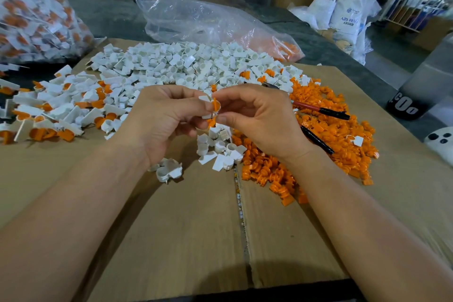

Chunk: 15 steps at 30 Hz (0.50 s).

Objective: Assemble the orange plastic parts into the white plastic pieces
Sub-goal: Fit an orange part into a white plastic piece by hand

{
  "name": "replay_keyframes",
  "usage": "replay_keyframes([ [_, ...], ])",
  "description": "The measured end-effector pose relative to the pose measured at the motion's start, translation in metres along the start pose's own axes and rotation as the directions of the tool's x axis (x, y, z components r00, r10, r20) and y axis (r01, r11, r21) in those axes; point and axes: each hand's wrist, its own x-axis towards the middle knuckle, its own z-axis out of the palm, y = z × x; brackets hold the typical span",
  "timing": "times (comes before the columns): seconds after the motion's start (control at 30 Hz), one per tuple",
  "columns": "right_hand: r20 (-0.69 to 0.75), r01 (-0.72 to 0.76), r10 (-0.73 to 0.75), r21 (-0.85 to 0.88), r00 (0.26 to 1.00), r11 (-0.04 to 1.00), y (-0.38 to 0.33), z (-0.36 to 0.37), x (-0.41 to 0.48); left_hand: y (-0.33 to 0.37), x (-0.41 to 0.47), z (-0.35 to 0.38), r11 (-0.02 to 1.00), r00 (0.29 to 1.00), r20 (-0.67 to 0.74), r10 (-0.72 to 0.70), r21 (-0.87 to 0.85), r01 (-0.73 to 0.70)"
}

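Orange part (215,105) meets white piece (206,99) between our hands, held above the cardboard (186,228).
Our left hand (166,117) pinches the white piece with curled fingers, and our right hand (259,120) pinches the orange part between thumb and forefinger. We judge this to be the seating step: we should line the orange part square with the socket, then press straight in, never at a tilt.
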Motion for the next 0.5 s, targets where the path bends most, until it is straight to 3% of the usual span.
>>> replay_keyframes([
  [0.27,0.000,0.025,-0.025,0.004,1.000,1.000,0.0006,-0.0005,0.0001,-0.0021,0.0006,-0.0005,1.000,1.000,0.015,0.002,0.007,-0.002],
  [0.5,0.003,-0.032,0.032,0.021,0.999,0.999,-0.0001,-0.0019,0.0004,-0.0036,-0.0005,0.0009,0.996,0.996,0.027,0.085,0.033,-0.086],
])
